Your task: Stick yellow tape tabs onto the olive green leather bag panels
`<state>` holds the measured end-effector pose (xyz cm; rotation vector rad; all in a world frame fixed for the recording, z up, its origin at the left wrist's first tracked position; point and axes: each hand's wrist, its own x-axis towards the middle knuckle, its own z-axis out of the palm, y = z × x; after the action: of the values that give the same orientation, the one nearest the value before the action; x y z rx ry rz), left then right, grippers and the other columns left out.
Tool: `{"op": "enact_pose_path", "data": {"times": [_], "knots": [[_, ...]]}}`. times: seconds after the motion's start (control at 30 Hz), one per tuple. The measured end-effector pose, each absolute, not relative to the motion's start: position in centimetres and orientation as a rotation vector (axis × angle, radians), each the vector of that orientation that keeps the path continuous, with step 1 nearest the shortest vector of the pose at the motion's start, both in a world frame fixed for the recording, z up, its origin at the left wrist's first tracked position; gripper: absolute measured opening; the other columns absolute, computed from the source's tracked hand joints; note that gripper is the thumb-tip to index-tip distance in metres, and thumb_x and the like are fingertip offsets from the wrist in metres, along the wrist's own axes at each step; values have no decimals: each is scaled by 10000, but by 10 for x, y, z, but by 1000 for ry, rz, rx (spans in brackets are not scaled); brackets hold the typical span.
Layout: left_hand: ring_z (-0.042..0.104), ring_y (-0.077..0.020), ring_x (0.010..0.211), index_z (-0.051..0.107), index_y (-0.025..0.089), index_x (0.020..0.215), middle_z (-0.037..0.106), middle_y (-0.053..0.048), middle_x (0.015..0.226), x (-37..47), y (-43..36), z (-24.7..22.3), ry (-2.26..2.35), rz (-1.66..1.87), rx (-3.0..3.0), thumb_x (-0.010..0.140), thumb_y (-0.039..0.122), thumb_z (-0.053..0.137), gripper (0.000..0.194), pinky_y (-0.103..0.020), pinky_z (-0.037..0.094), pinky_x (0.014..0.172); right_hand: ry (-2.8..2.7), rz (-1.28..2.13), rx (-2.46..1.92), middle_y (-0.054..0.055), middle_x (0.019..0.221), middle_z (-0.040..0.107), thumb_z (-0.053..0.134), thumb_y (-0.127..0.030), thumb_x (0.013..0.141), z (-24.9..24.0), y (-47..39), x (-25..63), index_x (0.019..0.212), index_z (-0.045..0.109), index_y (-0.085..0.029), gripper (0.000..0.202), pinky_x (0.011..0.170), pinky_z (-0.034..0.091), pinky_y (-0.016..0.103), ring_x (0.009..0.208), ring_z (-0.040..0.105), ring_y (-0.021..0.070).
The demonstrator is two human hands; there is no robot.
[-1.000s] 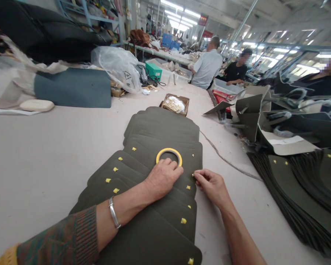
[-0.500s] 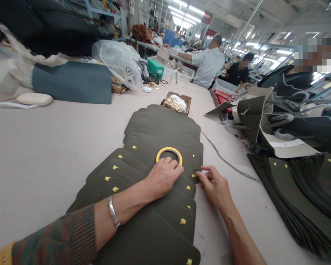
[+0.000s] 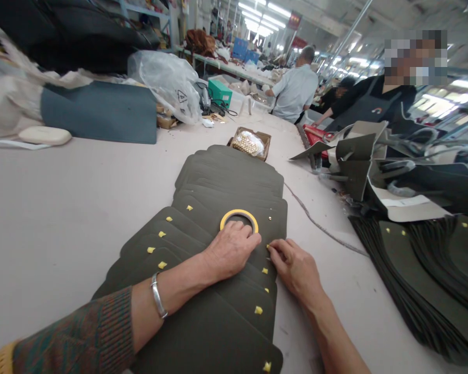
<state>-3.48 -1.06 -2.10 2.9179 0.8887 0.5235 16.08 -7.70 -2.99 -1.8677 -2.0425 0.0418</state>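
Note:
My left hand is closed on the near edge of a roll of yellow tape, resting over the dark olive panels. These flat panels overlap in a fanned stack on the table. Along both side edges they carry small bits of yellow tape. At the stack's right edge my right hand pinches a small yellow tape piece between thumb and forefinger, against a panel. A small shiny metal stud shows just above that hand.
Beyond the stack stands a small cardboard box of gold-coloured parts. A cord runs across the table. More dark panels and folded bag pieces lie at the right. Co-workers are at the far side.
My right hand has moved left onto the panel edge, and its fingers have closed in a pinch at the tape piece. My left hand stays on the roll. A co-worker at the right has shifted left.

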Motion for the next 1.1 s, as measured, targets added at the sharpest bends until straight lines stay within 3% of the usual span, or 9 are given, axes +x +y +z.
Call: {"op": "enact_pose_path", "data": {"times": [0.17, 0.33, 0.4, 0.5, 0.67, 0.83, 1.1], "knots": [[476, -207, 824, 562, 172, 926, 546, -68, 881, -39, -12, -12, 844, 601, 2887, 943, 192, 373, 191, -343, 410, 761, -2228, -94, -1754, 23, 792, 642, 475, -217, 915, -24, -76, 158, 935, 664, -203, 190, 620, 411, 236, 689, 605, 128], [520, -184, 826, 569, 185, 955, 569, -46, 876, -45, -11, -10, 779, 652, 2856, 943, 169, 375, 195, -298, 447, 739, -2180, 359, -1732, -13, 727, 660, 522, -213, 867, -15, -74, 166, 801, 673, -218, 165, 616, 433, 238, 670, 611, 129], [554, -166, 836, 570, 202, 1022, 597, -29, 891, -47, -11, -11, 708, 680, 2793, 945, 166, 382, 206, -266, 467, 724, -2120, 529, -1731, -12, 724, 680, 523, -218, 867, -11, -74, 167, 773, 683, -218, 186, 619, 449, 246, 673, 619, 137], [607, -149, 879, 535, 215, 1171, 641, -23, 945, -47, -11, -13, 629, 790, 2688, 962, 201, 391, 254, -249, 502, 766, -1858, 527, -1641, 24, 846, 718, 517, -265, 891, -8, -77, 160, 888, 707, -209, 197, 680, 501, 269, 750, 650, 156], [623, -169, 1052, 303, 186, 1418, 651, -78, 1144, -45, -14, -14, 625, 868, 2615, 964, 231, 414, 469, -313, 517, 919, -1783, 340, -1385, 50, 931, 700, 546, -225, 880, -8, -83, 138, 1009, 662, -195, 177, 723, 524, 268, 793, 645, 148], [604, -171, 1116, 366, 189, 1340, 612, -75, 1249, -44, -17, -15, 642, 850, 2584, 945, 202, 449, 404, -304, 511, 936, -1906, 82, -1313, 42, 860, 683, 511, -129, 879, -9, -81, 128, 912, 628, -194, 137, 725, 506, 267, 793, 631, 142], [632, -170, 856, 539, 197, 987, 632, -20, 897, -40, -20, -11, 807, 697, 2605, 950, 226, 418, 130, -265, 504, 734, -1910, -217, -1350, 9, 703, 655, 515, -99, 835, -21, -81, 129, 804, 619, -185, 138, 612, 462, 238, 633, 600, 121]]}}
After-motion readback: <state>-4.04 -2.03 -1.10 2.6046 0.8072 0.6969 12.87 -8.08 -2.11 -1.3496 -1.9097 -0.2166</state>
